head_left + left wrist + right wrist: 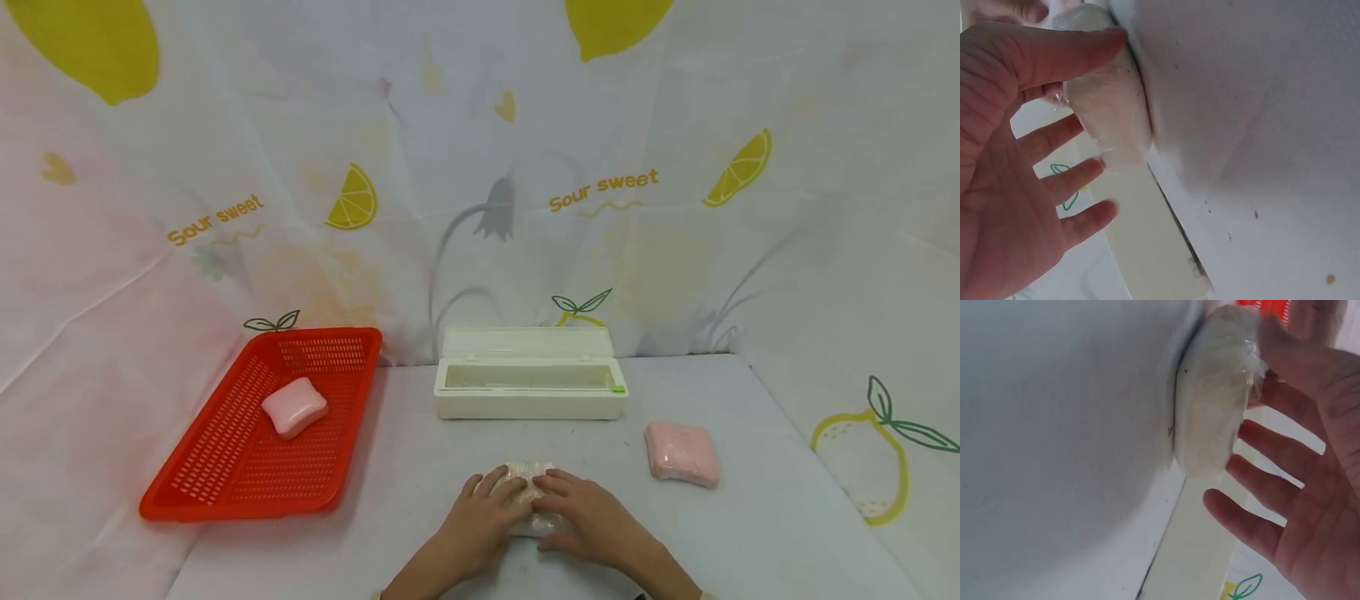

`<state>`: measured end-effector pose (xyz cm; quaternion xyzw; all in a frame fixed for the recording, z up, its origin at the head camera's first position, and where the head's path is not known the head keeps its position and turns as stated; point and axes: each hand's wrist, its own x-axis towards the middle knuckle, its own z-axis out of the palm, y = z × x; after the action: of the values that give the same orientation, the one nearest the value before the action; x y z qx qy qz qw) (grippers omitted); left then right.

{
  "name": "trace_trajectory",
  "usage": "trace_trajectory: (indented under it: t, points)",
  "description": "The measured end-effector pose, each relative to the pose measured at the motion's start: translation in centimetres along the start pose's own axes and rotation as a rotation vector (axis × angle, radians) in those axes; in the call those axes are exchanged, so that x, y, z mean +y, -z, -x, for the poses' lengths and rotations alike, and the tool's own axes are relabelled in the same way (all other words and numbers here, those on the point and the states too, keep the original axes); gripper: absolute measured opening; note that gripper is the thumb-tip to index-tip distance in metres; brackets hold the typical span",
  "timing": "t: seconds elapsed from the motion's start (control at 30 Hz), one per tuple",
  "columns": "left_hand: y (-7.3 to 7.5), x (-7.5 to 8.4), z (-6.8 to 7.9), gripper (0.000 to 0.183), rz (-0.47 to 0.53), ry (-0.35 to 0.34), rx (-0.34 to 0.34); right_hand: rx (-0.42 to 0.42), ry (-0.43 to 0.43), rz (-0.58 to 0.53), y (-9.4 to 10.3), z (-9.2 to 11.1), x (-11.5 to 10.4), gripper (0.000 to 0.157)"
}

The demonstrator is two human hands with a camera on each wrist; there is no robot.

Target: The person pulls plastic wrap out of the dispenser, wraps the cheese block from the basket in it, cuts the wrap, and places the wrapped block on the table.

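A whitish bar of soap (534, 525) in clear, wrinkled film lies on the table near its front. My left hand (480, 521) holds its left side, fingers over the top; in the left wrist view the thumb (1094, 53) lies along the near side of the bar (1116, 119). From the right, my right hand (588, 517) holds the same bar (1210, 406), fingertips on the film and thumb at the near side. Both little fingers are spread away from the soap. The hands hide much of its top in the head view.
Behind the hands stands a long white cling film dispenser (531, 407), lid up, with a green slider (618, 389). A red basket (352, 417) at left contains a pink soap bar (295, 407). Another pink soap bar (682, 454) lies at right. A printed cloth (465, 125) hangs behind.
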<state>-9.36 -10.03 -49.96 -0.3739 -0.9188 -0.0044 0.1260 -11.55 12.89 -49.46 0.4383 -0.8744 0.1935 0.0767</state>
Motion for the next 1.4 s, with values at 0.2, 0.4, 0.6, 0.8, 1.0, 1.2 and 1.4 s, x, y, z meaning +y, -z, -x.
trace_trajectory:
  t: [0.2,0.4,0.6,0.8,1.0,1.2,1.4]
  points:
    - [-0.7,-0.2,-0.2,0.047,0.011,-0.019,0.061,-0.098,-0.032,0.002,0.3,0.1,0.1,0.047]
    - [-0.9,-0.7,-0.4,0.048,0.059,-0.011,0.050,0.006,0.031,0.024,-0.1,0.1,0.6,0.049]
    - [-0.4,-1.3,-0.4,0.046,0.401,0.010,0.081,0.138,0.070,-0.067,0.3,0.5,1.2,0.045]
    - [0.0,-1.6,-0.3,0.030,0.874,0.113,0.056,0.137,-0.104,-0.287,0.8,0.7,1.3,0.027]
    - [-0.2,-1.6,-0.8,0.025,1.213,0.378,-0.076,-0.033,-0.340,-0.573,0.5,0.1,1.2,0.011]
    - [-1.3,-1.0,-1.5,0.024,1.137,0.578,-0.112,-0.116,-0.505,-0.555,-0.2,-0.6,1.3,0.022]
    - [-1.2,-0.1,-1.9,0.023,0.685,0.624,0.026,-0.024,-0.629,-0.307,-0.6,-1.3,0.8,0.022]
